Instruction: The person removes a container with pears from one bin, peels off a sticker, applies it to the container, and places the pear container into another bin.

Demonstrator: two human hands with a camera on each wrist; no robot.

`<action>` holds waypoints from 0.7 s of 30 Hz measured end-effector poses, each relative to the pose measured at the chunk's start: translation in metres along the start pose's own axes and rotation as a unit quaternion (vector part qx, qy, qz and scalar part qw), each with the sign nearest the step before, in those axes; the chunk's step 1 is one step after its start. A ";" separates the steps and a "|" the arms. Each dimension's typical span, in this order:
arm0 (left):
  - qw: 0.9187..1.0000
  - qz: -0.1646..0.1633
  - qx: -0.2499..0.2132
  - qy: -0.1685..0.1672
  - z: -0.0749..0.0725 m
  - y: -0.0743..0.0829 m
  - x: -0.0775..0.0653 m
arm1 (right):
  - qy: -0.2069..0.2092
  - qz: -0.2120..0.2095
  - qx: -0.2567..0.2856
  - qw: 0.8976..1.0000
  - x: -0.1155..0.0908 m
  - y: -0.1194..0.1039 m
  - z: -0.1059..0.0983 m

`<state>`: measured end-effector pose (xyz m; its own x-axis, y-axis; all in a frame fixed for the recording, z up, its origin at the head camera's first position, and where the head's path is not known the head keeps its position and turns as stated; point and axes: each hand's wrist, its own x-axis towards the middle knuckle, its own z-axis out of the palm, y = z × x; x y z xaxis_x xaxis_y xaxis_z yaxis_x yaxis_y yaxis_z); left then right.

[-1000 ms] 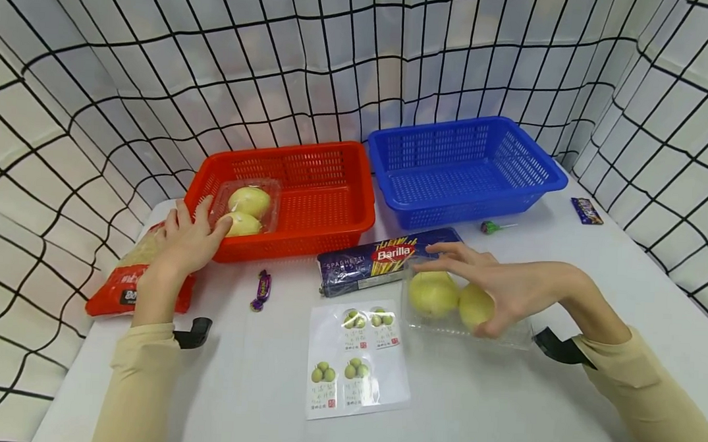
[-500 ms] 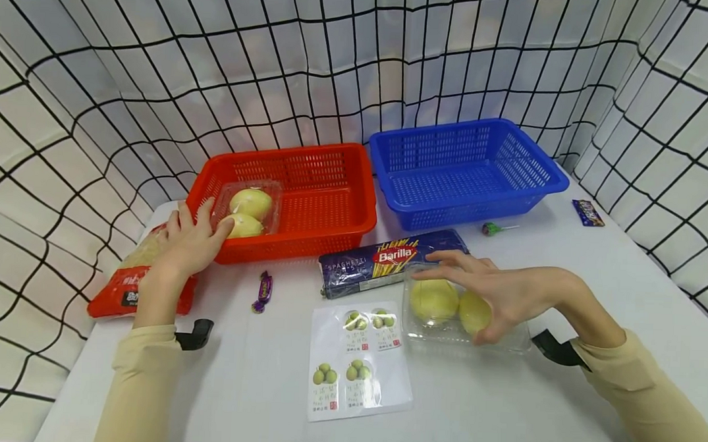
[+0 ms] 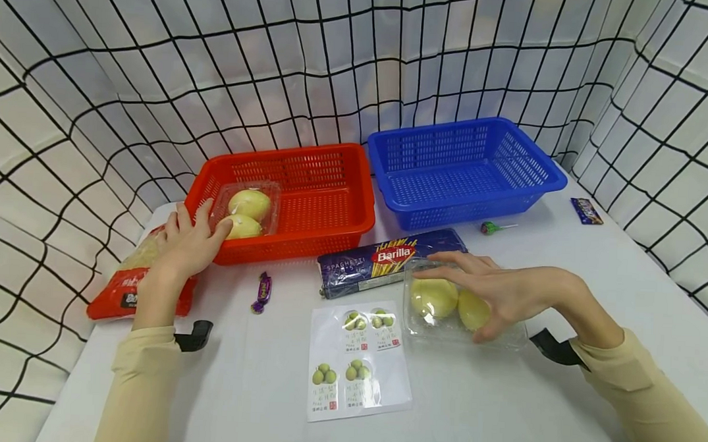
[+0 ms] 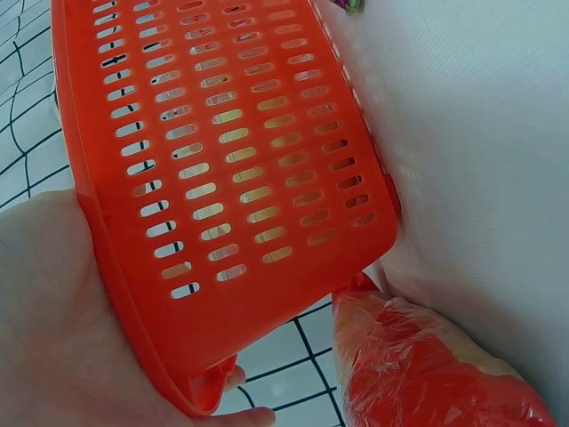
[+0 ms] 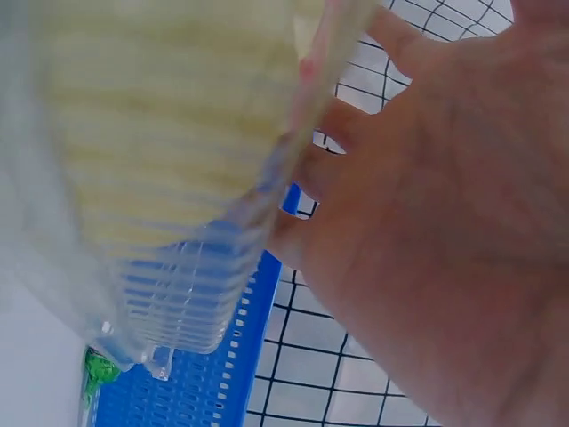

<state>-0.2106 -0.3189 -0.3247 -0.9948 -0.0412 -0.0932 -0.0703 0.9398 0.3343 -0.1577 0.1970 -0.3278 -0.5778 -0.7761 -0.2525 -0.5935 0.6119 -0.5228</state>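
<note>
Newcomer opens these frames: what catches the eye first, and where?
Probably the bright red slotted plastic basket, back and left of centre on the white table, with the left hand gripping its left end. Next, the bright blue slotted plastic basket just right of it. Then the clear plastic box with two round yellow-green fruits, in front of the blue basket, in the right hand's grip.

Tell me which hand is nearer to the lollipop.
Right. The right hand is over the clear box, just on the person's side of the lollipop; the left hand is at the red basket, far to the lollipop's left.
</note>
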 end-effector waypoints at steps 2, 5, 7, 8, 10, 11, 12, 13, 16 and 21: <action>1.000 -0.001 -0.001 -0.001 0.000 0.000 0.000 | -0.004 0.007 -0.005 1.000 -0.001 0.001 -0.002; 1.000 -0.002 -0.002 -0.002 0.000 0.000 0.000 | -0.011 0.018 -0.011 1.000 -0.004 0.003 -0.005; 1.000 -0.004 0.000 -0.003 -0.001 0.001 0.000 | -0.012 0.022 -0.012 1.000 -0.006 0.004 -0.006; 1.000 -0.005 0.001 -0.003 -0.001 0.001 0.000 | -0.012 0.021 -0.013 1.000 -0.006 0.004 -0.007; 1.000 -0.005 0.002 -0.001 -0.002 0.002 0.000 | -0.012 0.018 -0.013 1.000 -0.006 0.004 -0.007; 1.000 -0.004 0.001 -0.001 -0.002 0.002 0.000 | -0.012 0.016 -0.014 1.000 -0.007 0.004 -0.007; 1.000 -0.004 -0.001 -0.001 -0.001 0.002 0.000 | -0.012 0.016 -0.014 1.000 -0.007 0.004 -0.007; 1.000 -0.004 -0.002 0.000 -0.001 0.002 0.000 | -0.012 0.015 -0.014 1.000 -0.007 0.004 -0.007; 1.000 -0.003 -0.008 0.002 -0.001 0.002 0.000 | -0.008 0.017 -0.014 1.000 -0.007 0.003 -0.007; 1.000 0.014 -0.004 0.018 -0.001 0.005 -0.003 | 0.020 0.026 -0.020 0.999 -0.003 -0.006 -0.004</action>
<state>-0.2084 -0.3140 -0.3214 -0.9983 -0.0273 -0.0509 -0.0432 0.9380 0.3439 -0.1546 0.1967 -0.3207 -0.6297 -0.7370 -0.2456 -0.5833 0.6573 -0.4772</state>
